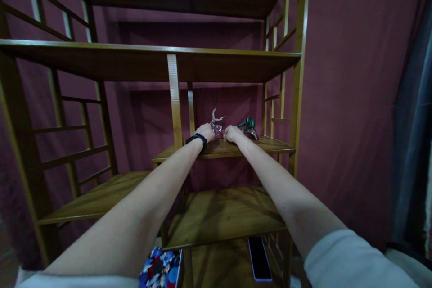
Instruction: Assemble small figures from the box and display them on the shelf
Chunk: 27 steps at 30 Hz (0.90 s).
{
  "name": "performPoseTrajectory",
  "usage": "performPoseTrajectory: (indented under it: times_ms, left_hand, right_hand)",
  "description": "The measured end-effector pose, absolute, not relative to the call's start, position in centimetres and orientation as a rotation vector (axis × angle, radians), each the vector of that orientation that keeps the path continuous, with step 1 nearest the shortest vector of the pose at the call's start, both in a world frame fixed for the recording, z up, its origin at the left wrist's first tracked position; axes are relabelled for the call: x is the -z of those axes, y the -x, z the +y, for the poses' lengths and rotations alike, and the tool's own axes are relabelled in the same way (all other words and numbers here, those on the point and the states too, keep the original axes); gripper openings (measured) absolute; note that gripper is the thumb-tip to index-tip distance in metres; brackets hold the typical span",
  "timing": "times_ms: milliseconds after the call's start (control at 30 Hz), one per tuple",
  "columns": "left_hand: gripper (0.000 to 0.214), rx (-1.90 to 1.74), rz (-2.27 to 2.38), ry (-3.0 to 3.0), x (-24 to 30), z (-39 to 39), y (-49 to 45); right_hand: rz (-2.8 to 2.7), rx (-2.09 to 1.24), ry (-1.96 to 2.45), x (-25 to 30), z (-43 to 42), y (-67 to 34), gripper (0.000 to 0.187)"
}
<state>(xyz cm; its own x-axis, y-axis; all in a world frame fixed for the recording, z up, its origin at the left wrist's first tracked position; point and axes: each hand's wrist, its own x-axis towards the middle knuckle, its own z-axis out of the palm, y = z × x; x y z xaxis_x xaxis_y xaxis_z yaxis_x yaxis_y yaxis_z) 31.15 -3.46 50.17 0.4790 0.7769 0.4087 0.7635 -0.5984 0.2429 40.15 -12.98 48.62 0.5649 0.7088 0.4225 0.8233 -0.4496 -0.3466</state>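
Note:
A clear, glass-like ornament [217,128] with a pale, branching top stands on the right-hand middle shelf [266,146]. My left hand [206,132], with a dark band at its wrist, closes on the ornament's left side. From the other side, my right hand [232,134] pinches at its lower right edge; the fingertips are partly hidden. Just beyond my right hand sits a dark green figurine [249,123] on a brownish base, apart from the clear ornament.
The wooden rack's upright post [174,99] rises left of my hands, and a long shelf [148,49] spans above them. Lower down lie a phone [259,258] and a box of colourful small pieces [160,267]. A dark red wall [351,99] stands behind.

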Motion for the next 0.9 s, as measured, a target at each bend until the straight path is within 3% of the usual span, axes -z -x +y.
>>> performPoseTrajectory:
  times_ms: [500,900]
  left_hand:
    - [0.028,-0.812,1.191,-3.154,-48.6,-9.1,-27.4]
    - [0.028,-1.174,0.751,-3.524,-46.5,-13.9,-21.7]
  right_hand:
    - [-1.22,0.293,2.294,-48.6,-12.6,-40.1,0.021]
    - [-1.233,0.32,2.303,-48.4,-12.2,-40.5,0.021]
